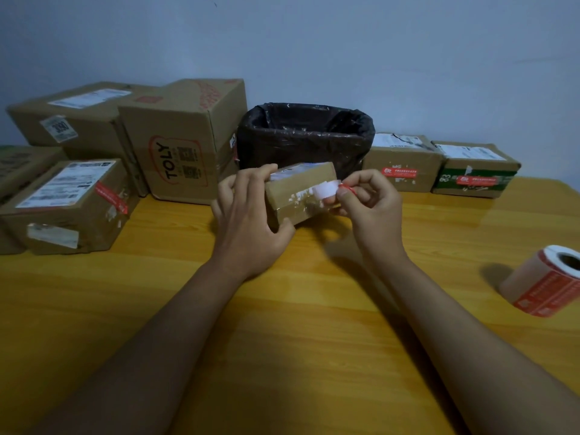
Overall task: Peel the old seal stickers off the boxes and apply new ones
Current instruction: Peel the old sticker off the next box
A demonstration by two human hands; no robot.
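The left hand (248,215) grips a small box (299,196) above the wooden table (282,309). The right hand (373,202) pinches the old seal sticker (328,189) (white underside showing), partly lifted from the box's side.

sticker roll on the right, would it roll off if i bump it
The sticker roll lies on its side on the table, so a nudge across its axis would likely set it rolling. Its hollow core suggests it's fairly light, so it probably shifts easily.
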